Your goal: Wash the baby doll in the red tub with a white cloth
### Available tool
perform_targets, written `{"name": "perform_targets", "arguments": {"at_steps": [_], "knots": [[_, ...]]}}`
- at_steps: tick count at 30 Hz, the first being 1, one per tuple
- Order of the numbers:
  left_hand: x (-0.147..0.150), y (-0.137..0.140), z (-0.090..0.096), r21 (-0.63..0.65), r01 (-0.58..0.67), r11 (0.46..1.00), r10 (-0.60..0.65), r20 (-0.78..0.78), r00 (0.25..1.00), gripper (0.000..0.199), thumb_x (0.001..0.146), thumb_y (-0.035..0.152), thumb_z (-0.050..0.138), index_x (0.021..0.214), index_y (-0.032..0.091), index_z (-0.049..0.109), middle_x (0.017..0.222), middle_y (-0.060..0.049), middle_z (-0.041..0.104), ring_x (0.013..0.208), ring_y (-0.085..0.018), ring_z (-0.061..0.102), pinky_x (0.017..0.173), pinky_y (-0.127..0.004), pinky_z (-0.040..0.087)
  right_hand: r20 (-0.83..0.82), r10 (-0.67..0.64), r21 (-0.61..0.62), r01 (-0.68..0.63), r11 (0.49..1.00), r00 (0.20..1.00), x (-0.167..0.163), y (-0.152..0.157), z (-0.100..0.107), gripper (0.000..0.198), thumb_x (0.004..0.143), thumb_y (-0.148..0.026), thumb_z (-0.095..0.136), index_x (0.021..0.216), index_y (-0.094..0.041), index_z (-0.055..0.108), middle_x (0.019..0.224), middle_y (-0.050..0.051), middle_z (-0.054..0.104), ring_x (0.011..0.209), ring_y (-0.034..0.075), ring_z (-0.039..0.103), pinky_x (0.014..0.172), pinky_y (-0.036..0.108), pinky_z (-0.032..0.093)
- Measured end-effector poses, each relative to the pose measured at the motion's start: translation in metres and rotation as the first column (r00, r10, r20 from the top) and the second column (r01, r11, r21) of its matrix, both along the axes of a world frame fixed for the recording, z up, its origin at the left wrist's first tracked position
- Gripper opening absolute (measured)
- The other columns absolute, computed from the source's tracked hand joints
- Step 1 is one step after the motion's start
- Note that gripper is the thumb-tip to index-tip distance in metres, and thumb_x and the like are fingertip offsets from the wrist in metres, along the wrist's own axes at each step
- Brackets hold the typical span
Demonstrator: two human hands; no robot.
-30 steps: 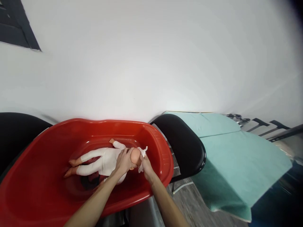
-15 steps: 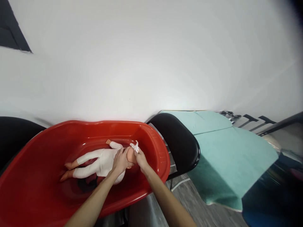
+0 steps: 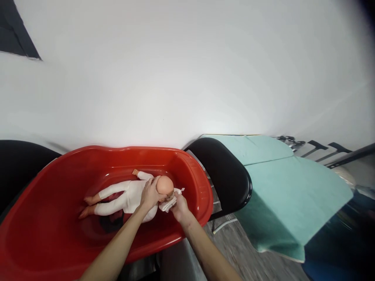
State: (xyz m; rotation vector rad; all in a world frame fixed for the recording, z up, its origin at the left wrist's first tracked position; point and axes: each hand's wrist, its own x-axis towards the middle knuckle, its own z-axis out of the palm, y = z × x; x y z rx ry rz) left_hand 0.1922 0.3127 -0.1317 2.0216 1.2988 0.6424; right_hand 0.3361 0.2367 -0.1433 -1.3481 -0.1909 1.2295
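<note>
A baby doll (image 3: 133,195) in a white bodysuit lies in a red baby bathtub (image 3: 140,152), feet to the left and head to the right. My left hand (image 3: 150,193) grips the side of the doll's bald head, fingers curved round it. On the near right side of the head, my right hand (image 3: 180,207) is closed on a white cloth (image 3: 167,204), which touches the head. Part of the cloth is hidden by my fingers. A dark and red shape shows at the tub's bottom below the doll's legs.
A black chair seat (image 3: 221,177) stands against the tub's right end, another black chair (image 3: 23,168) at the left. Further right is a pale green padded surface (image 3: 287,203). Behind the tub rises a white wall (image 3: 175,78); grey wood-look floor (image 3: 231,249) shows below.
My right hand has moved the white cloth from the far top of the head toward the near side. The doll's head has turned, showing more of its crown. My left hand stays on the head.
</note>
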Motion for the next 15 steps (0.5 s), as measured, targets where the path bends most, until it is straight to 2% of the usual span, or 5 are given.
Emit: {"name": "perform_targets", "arguments": {"at_steps": [4, 8, 12, 15], "knots": [[0.000, -0.001, -0.003, 0.015, 0.009, 1.000, -0.009, -0.014, 1.000, 0.095, 0.071, 0.027, 0.091, 0.158, 0.016, 0.052, 0.148, -0.015, 0.059, 0.137, -0.034, 0.055, 0.117, -0.040, 0.043, 0.003, -0.089, 0.087, 0.089, 0.992, 0.996, 0.003, 0.013, 0.011, 0.029, 0.086, -0.042, 0.076, 0.105, -0.021, 0.071, 0.087, 0.003, 0.078, 0.072, 0.019, 0.071, 0.066, 0.027, 0.056], [-0.002, 0.000, -0.010, 0.019, -0.016, 1.000, 0.015, 0.033, 0.999, 0.097, 0.070, 0.026, 0.093, 0.157, 0.019, 0.052, 0.146, -0.012, 0.060, 0.136, -0.033, 0.056, 0.117, -0.040, 0.044, -0.131, 0.020, 0.139, -0.002, 0.990, 0.991, 0.009, 0.043, 0.021, 0.026, 0.087, -0.036, 0.068, 0.105, -0.018, 0.072, 0.090, 0.006, 0.081, 0.077, 0.022, 0.074, 0.075, 0.031, 0.061], [-0.005, 0.002, -0.014, 0.017, -0.052, 0.999, 0.050, 0.067, 0.997, 0.096, 0.072, 0.028, 0.093, 0.158, 0.022, 0.050, 0.148, -0.012, 0.058, 0.137, -0.033, 0.056, 0.116, -0.041, 0.045, -0.171, 0.125, 0.017, -0.124, 0.992, 0.977, 0.010, 0.061, 0.017, 0.029, 0.093, -0.038, 0.056, 0.106, -0.017, 0.071, 0.090, 0.010, 0.081, 0.083, 0.027, 0.076, 0.080, 0.040, 0.062], [-0.004, 0.003, -0.015, 0.025, -0.062, 0.998, 0.060, 0.064, 0.996, 0.098, 0.073, 0.028, 0.093, 0.159, 0.021, 0.049, 0.152, -0.013, 0.056, 0.143, -0.034, 0.052, 0.120, -0.042, 0.043, -0.095, 0.174, -0.009, -0.176, 0.984, 0.980, 0.007, 0.057, 0.005, 0.033, 0.094, -0.047, 0.054, 0.103, -0.019, 0.070, 0.088, 0.011, 0.081, 0.088, 0.030, 0.077, 0.082, 0.046, 0.063]]}}
